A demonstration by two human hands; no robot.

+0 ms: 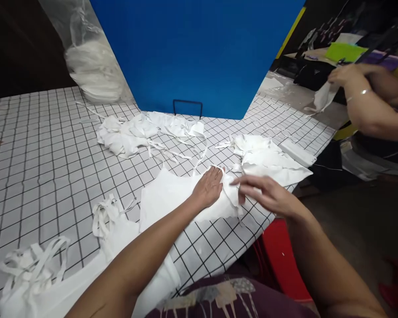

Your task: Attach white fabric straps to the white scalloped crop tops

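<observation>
Pressing flat on a white fabric piece (172, 194), the left hand (208, 187) lies palm down with its fingers (215, 175) stretched out and together, gripping nothing, only pinning the cloth to the checked desk (46, 150). That piece lies at the near edge of the desk, in front of the blue board (195, 53) that stands at the far side.

The right hand (268, 194) hovers just to the right of the left one, its fingers (248, 182) loosely spread and curled toward the piece's right edge, where a thin strap loop (219, 170) and a folded corner stand up. Motion blur hides whether they have pinched the fabric, so I cannot tell if anything is held.

Judging by how things lie, the work looks partly done. To the right of the blue board's near corner a stack of white pieces (268, 159) lies layered fairly neatly, which reads as finished ones. Directly in front of the board a crumpled heap of white pieces with straps (135, 132) lies loose, and left of the pinned piece more tangled straps (33, 265) and cloth trail toward the desk's near edge; these seem still to be handled. A clear bag of white goods (89, 66) leans left of the board.

Right of the board, beyond the desk, another person's hand (343, 75) holds a white piece (323, 99) of the same kind.
</observation>
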